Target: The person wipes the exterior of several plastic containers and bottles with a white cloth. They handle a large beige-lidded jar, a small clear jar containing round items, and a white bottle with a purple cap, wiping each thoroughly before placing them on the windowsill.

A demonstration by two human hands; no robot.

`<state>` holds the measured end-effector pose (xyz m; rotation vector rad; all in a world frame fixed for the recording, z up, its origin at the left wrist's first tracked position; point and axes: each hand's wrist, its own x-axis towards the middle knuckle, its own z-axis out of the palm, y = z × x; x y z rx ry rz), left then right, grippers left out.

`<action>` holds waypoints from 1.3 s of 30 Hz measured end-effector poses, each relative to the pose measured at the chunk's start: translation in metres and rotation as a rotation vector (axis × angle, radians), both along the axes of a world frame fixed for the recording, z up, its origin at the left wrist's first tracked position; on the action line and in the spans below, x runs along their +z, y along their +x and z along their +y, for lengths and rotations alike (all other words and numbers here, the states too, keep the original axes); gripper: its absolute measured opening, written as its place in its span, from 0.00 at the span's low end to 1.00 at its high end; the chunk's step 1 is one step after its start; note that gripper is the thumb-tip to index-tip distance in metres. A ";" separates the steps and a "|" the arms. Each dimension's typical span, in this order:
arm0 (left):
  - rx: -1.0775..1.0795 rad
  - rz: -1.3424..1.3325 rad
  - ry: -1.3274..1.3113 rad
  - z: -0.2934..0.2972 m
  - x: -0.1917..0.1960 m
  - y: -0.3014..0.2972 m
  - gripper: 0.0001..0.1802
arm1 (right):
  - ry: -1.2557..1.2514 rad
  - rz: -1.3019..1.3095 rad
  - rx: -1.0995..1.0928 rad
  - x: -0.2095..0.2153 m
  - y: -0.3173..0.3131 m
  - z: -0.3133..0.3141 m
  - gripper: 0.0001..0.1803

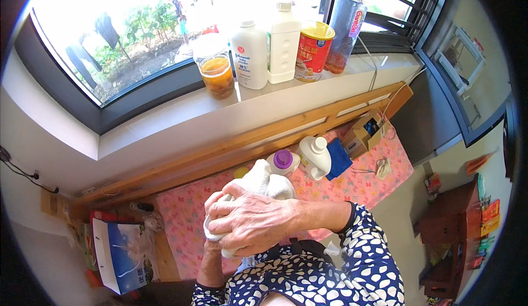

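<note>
A bunched white cloth (264, 182) is squeezed between my hands in front of my chest. My right hand (250, 218) is closed over it from above, fingers curled round its left side. Below and behind it, my left hand (213, 245) grips the cloth from underneath. Its fingers are mostly hidden by the cloth and the right hand. Folds of the cloth stick out beyond the knuckles. Just past the cloth stand a white bottle with a purple cap (283, 159) and a white jug with a handle (316, 157).
A pink patterned cover (187, 218) lies beneath, with a blue cloth (338, 160) and a cardboard box (360, 138). A wooden rail (236, 152) runs behind. Several containers, including a red tin (314, 53), line the windowsill (159, 116). A blue-and-white paper bag (124, 256) stands left.
</note>
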<state>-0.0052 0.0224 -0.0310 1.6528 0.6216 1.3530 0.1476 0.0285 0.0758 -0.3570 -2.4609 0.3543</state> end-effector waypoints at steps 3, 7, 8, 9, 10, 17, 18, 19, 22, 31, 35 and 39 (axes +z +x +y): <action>-0.021 -0.050 -0.045 0.004 0.004 0.004 0.73 | -0.028 -0.029 -0.021 0.002 -0.002 0.010 0.14; -0.031 -0.084 -0.094 0.009 0.004 0.005 0.75 | -0.061 -0.127 -0.050 0.002 -0.004 0.024 0.12; -0.033 -0.094 -0.108 0.010 0.003 0.006 0.76 | -0.089 -0.143 -0.040 0.003 -0.002 0.028 0.12; -0.036 -0.100 -0.123 0.010 0.003 0.007 0.76 | -0.117 -0.159 -0.031 0.003 0.000 0.031 0.13; -0.033 -0.109 -0.135 0.010 0.002 0.008 0.77 | -0.145 -0.175 -0.022 0.003 0.001 0.034 0.13; -0.018 -0.164 -0.209 0.010 0.000 0.011 0.80 | -0.415 -0.115 0.002 -0.019 0.010 0.059 0.13; -0.016 -0.172 -0.218 0.010 -0.001 0.012 0.81 | -0.496 -0.097 0.018 -0.022 0.014 0.063 0.13; -0.014 -0.181 -0.224 0.009 -0.001 0.011 0.82 | -0.593 -0.105 0.055 -0.016 0.019 0.068 0.15; -0.005 -0.204 -0.240 0.009 -0.004 0.011 0.83 | -0.849 0.053 0.109 -0.030 0.030 0.078 0.17; -0.071 -0.184 -0.218 0.013 0.004 0.004 0.87 | -1.505 0.852 0.087 -0.065 0.029 0.052 0.19; -0.019 -0.148 -0.182 0.013 0.007 -0.002 0.77 | -1.434 0.989 -0.061 -0.075 0.020 0.044 0.20; 0.206 -0.086 -0.109 0.016 0.025 0.001 0.67 | -1.324 1.041 -0.329 -0.096 0.006 0.031 0.24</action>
